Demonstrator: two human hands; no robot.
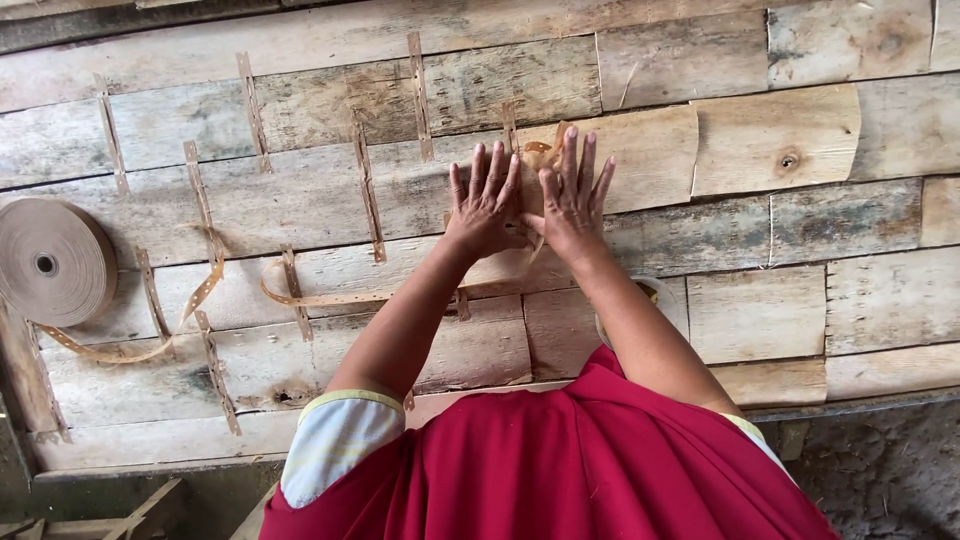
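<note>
- Thin wood veneer sheets (640, 150) looked matt, rough and weathered.
- Left of them, the tape roll (50, 262) was dull brown paper.
- Near them, red cloth (560, 470) looked soft.

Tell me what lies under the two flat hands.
Pale wood veneer sheets and a perforated brown tape strip lie under the left hand and right hand; the seam beneath the palms is covered.

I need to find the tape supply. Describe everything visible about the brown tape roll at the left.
The brown tape roll is a thick, flat-wound disc of tan, paper-like tape with a small dark core hole. It lies at the left edge of the wood veneer sheets. A loose perforated tape strip trails from under it, curving right across the boards. Neither of the hands touches the roll; both press flat farther right.
</note>
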